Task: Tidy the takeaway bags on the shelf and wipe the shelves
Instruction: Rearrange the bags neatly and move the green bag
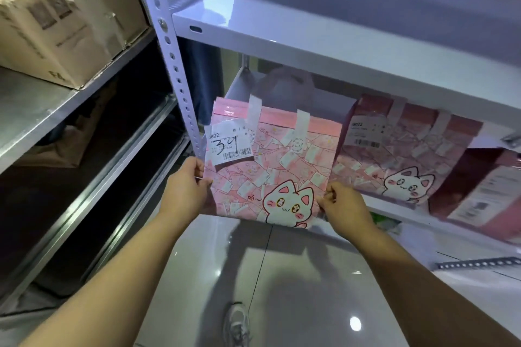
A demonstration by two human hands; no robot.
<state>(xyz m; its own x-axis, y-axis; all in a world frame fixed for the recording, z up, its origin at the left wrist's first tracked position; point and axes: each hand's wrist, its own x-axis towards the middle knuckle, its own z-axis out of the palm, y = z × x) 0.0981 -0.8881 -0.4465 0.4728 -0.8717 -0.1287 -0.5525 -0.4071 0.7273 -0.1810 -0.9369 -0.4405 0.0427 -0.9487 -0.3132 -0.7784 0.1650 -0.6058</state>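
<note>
Pink cat-print takeaway bag point(270, 166), label point(228, 146) at ten o'clock. Fingers of the left hand point(184, 189) pinch its nine o'clock edge; the right hand point(345, 205) pinches its four o'clock edge.

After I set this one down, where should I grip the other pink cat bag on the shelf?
Grip the second pink cat bag by its side edges, probably from the front: it leans face-out, and its handles are under the upper shelf.
</note>
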